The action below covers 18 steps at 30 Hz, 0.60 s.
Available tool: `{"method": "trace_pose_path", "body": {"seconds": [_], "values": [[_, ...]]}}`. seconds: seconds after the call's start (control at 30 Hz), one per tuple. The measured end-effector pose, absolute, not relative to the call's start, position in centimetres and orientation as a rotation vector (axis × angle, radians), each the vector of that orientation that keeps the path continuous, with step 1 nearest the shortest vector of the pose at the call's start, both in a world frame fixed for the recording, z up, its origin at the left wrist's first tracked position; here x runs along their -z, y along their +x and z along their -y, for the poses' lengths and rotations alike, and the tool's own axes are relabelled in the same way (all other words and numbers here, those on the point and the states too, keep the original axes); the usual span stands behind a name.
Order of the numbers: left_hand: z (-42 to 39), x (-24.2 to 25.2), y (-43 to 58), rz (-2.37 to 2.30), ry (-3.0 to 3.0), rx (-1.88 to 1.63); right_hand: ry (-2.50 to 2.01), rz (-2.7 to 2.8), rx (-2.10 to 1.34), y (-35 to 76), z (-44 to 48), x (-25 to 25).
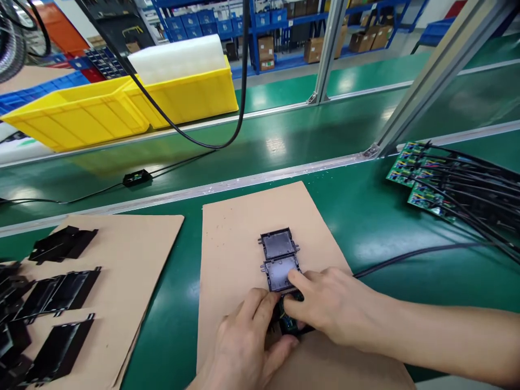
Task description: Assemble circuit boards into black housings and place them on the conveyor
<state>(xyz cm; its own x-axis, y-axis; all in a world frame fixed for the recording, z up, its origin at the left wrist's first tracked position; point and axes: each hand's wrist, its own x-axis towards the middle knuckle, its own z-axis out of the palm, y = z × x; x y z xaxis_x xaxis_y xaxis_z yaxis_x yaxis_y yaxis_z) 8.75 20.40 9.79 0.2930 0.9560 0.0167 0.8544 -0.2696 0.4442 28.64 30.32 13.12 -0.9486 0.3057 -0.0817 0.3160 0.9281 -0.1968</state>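
On the cardboard sheet, my left hand is closed around the near-left side of a small black plastic case, mostly hidden under my fingers. A green circuit board shows inside that case. My right hand bends over it from the right, fingers closed on the board; its index finger reaches over a neighbouring case part. Just beyond my fingers lie two shallow black plastic case halves, open side up, one behind the other. A black cable runs out to the right from beneath my right hand.
Several black plastic cases lie on another cardboard sheet at left. Circuit boards with black cables are heaped at right. Yellow bins stand behind, one holding a white roll. A black cable loop hangs before a metal post.
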Motion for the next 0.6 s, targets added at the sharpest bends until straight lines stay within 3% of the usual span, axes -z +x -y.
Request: {"method": "trace_pose_path", "body": {"seconds": [0.4,0.6], "values": [[-20.6,-10.8,8.2,-1.589,2.091,-0.426,0.63,-3.079,0.46,29.3,-29.9,-12.2],[-20.7,-11.9,7.0,-1.593,1.999,-0.192,0.663,-3.099,0.592,29.4,-29.8,-11.4]]}}
